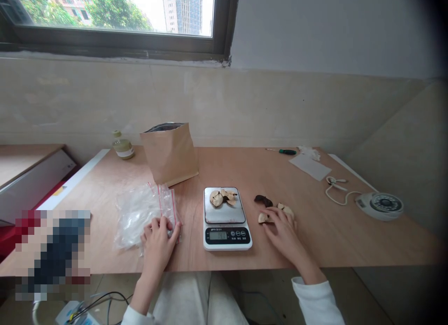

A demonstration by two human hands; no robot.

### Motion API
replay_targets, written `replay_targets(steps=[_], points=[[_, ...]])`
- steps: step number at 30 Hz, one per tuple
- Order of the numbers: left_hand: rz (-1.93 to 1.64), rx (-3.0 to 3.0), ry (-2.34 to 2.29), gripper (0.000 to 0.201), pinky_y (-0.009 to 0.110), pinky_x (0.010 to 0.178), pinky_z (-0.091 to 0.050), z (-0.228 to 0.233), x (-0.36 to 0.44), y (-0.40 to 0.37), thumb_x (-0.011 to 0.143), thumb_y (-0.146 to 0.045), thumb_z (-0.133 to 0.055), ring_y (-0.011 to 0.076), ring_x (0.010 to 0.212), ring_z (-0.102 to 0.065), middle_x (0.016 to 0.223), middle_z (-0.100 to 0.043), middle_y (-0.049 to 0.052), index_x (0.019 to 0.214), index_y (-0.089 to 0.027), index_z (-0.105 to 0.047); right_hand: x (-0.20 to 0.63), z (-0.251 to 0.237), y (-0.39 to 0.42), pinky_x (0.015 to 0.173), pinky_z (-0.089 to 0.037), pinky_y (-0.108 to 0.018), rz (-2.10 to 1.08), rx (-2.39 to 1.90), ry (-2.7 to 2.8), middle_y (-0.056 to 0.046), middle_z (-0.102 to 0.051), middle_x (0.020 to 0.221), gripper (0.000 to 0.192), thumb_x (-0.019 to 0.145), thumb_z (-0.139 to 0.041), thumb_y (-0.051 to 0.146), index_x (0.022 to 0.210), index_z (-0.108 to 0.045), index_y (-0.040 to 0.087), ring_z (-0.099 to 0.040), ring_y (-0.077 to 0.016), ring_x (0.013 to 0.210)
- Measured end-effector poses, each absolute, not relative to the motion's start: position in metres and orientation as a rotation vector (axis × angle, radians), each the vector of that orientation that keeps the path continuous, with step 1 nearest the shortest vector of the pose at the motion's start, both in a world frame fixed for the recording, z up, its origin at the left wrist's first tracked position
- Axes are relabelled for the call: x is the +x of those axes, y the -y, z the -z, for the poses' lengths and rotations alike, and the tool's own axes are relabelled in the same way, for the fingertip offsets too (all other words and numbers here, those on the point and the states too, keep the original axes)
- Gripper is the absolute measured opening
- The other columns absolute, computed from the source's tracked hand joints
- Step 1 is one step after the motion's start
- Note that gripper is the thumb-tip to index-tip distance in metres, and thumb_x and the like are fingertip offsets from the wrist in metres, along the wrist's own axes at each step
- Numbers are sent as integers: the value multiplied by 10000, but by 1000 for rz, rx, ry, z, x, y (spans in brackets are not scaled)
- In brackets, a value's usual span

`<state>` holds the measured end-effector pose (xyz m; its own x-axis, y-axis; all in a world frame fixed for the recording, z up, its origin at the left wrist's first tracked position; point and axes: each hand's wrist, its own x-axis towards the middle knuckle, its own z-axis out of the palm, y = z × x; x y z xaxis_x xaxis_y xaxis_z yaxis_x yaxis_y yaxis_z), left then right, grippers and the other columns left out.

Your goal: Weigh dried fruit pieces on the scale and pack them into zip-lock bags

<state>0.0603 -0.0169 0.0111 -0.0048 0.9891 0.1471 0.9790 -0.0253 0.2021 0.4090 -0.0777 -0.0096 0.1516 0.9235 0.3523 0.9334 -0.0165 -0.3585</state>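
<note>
My left hand [159,243] rests at the right edge of some clear zip bags [140,213], fingers loosely bent and apart, gripping nothing I can see. Between my hands stands a white kitchen scale [227,244] with a lit display too small to read. On its metal plate lie pale, curled pieces like dried mushroom [223,198]. My right hand [282,229] is low over a small pile to the right of the scale, thumb and forefinger around a pale dried mushroom piece [263,218]. A dark piece [263,201] lies just beyond the fingertips; my palm partly hides other pale pieces [287,210].
Behind the bags stands an open brown paper pouch [171,152], with a small glass bottle [123,146] at its left. A green-handled screwdriver [287,152], white paper [311,167] and a round white corded device [380,206] lie at right. A blurred patch [56,250] covers the left front.
</note>
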Motion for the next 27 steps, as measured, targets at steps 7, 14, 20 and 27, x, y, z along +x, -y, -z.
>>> replay_targets(steps=[7, 14, 20, 27], points=[[-332, 2241, -2203, 345, 415, 814, -379, -10, 60, 18, 889, -487, -373, 286, 949, -471, 965, -514, 87, 853, -191, -547, 417, 12, 73, 861, -435, -450, -113, -1833, 1697, -115, -622, 1049, 237, 848, -466, 276, 1035, -595, 207, -555, -288, 1015], [-341, 2236, -2193, 352, 420, 836, -368, -9, 60, 18, 894, -506, -355, 298, 988, -480, 980, -508, 84, 846, -200, -522, 360, -39, 54, 839, -461, -387, -284, -1709, 1658, -87, -610, 1067, 245, 870, -535, 348, 1083, -528, 227, -564, -255, 986], [-368, 2238, -2192, 362, 411, 823, -360, -8, 59, 18, 893, -509, -351, 289, 964, -472, 966, -510, 81, 830, -195, -521, 327, -44, 39, 876, -432, -427, -170, -1676, 1866, -80, -594, 1063, 118, 882, -534, 301, 968, -565, 226, -534, -279, 1013], [-359, 2257, -2190, 367, 419, 814, -358, -7, 59, 18, 899, -503, -341, 293, 956, -463, 960, -508, 87, 852, -192, -529, 364, -34, 44, 930, -406, -417, 3, -1740, 1704, -103, -532, 1164, 267, 936, -415, 349, 1114, -572, 228, -509, -258, 1082]])
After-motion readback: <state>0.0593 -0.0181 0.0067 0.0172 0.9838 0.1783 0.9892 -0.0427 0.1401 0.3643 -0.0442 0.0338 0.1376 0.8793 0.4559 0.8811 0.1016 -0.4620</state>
